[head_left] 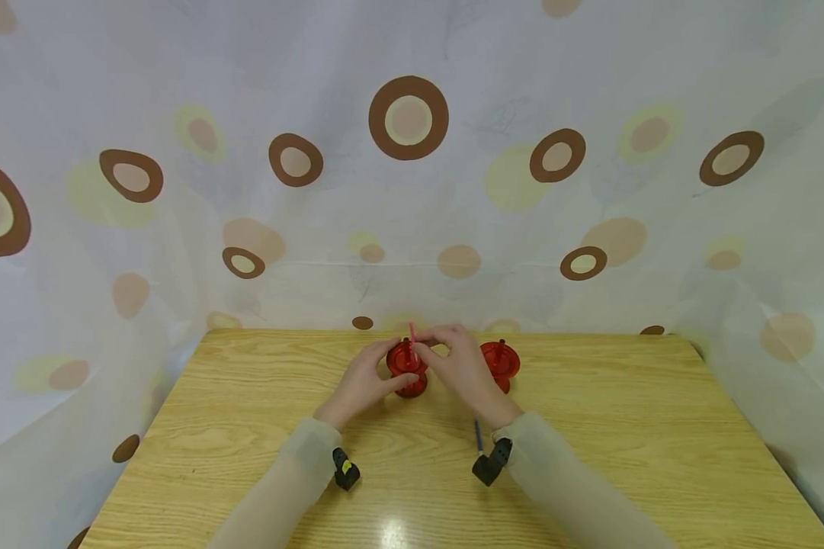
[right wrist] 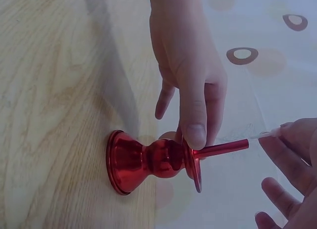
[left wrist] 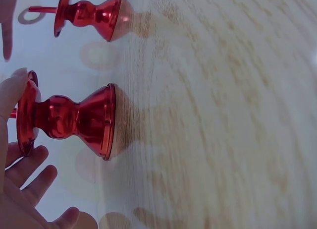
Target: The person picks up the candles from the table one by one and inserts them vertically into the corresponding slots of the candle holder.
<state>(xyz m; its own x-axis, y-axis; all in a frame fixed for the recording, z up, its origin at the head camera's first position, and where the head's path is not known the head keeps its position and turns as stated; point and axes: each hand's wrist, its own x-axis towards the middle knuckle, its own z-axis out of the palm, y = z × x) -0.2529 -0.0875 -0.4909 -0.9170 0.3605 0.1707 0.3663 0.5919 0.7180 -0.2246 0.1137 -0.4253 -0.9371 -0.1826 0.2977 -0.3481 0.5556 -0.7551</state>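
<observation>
A shiny red metal stand (right wrist: 128,159) has a flared base, a round dish and a thin upright tube (right wrist: 225,148). It stands on the table under both hands. My left hand (head_left: 363,381) holds this stand by the rim of its dish (left wrist: 27,115), thumb on one side and fingers on the other. My right hand (head_left: 458,370) pinches a slim pink stick (head_left: 412,332) between thumb and fingertips. In the right wrist view its pale thin tip (right wrist: 258,136) is right at the tube's open end.
A second matching red stand (head_left: 501,362) is to the right, partly behind the right hand. On the wooden table (head_left: 624,457) a slim blue stick (head_left: 478,435) lies beside the right wrist, partly hidden by the black wrist camera (head_left: 490,461). Patterned cloth (head_left: 412,206) hangs behind.
</observation>
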